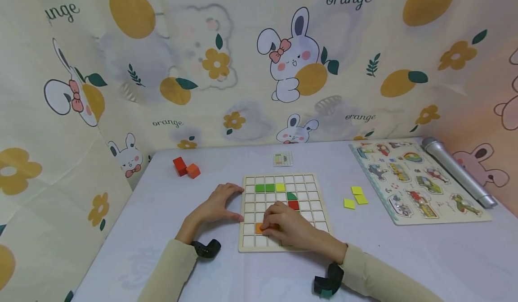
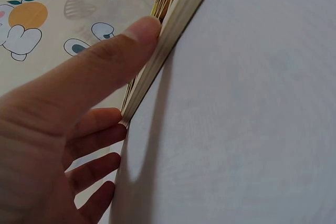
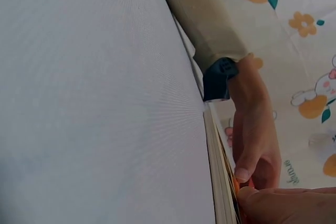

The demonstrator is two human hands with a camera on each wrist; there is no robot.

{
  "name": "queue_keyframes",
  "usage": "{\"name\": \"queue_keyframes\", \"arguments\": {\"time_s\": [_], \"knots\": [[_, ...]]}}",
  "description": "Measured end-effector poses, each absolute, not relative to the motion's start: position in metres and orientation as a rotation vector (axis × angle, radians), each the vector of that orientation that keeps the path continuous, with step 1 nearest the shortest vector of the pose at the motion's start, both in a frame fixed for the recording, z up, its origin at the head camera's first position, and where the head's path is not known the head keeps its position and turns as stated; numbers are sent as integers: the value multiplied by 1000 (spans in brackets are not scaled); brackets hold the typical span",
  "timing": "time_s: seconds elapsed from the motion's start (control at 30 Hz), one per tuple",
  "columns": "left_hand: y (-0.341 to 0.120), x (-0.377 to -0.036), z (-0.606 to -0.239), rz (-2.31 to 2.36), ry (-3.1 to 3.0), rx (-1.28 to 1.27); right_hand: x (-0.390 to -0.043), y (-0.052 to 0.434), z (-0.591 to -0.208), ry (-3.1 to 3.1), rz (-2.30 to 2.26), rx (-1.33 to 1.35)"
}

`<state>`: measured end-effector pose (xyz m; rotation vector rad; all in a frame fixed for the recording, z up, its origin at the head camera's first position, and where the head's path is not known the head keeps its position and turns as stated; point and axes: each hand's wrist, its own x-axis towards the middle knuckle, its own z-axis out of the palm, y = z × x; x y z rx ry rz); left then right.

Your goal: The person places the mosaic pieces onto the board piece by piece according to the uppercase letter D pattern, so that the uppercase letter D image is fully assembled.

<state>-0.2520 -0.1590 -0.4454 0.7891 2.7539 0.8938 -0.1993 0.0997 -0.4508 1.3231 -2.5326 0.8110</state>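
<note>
Right hand (image 1: 288, 227) sat on the near part of the wooden grid board (image 1: 315, 216), fingers curled down and pinching an orange tile (image 1: 260, 228) in the second row from the near edge, left of centre. Right wrist view confirmed fingertips on orange at the board's edge.

Left hand (image 1: 216, 207) was flat on the table (image 1: 162, 230), fingers relaxed, thumb pressed against the board's left edge; holding nothing, just bracing. Left wrist view showed the thumb (image 2: 118, 51) touching the board's side.

Further up the board: red tile (image 1: 294, 205) just past the right hand, dark green piece (image 1: 291, 196) touching it on the far side, then two green tiles (image 1: 265, 187) and a yellow tile (image 1: 280, 187) in a row.

Right of the board, well apart: three loose yellow tiles (image 1: 355, 196). Beyond them, a picture puzzle board (image 1: 417, 182) and a silver microphone (image 1: 457, 169) beside it.

Far left: red cube (image 1: 180, 166) and orange cube (image 1: 193, 171), touching. Small pattern card (image 1: 282, 159) just beyond the board.
</note>
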Motion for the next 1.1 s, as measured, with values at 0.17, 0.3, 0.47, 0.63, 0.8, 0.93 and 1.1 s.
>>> {"name": "queue_keyframes", "arguments": {"time_s": [0.17,0.3,0.47,0.63,0.8,0.93,1.1], "knots": [[-158,-252,-446,891,2750,773,-198,101,-445,-2582,821,1332],[-158,-251,-445,893,2750,769,-199,108,-431,-2668,832,1288],[-159,-250,-444,892,2758,775,-209,127,-414,-2620,833,1214],[-159,-251,-446,889,2759,793,-219,157,-407,-2564,875,1175],[-159,-251,-446,890,2755,782,-226,190,-405,-2618,878,1040],[-159,-250,-444,902,2746,766,-235,217,-409,-2584,772,919],[-159,-250,-444,902,2745,770,-243,249,-412,-2548,656,767]]}}
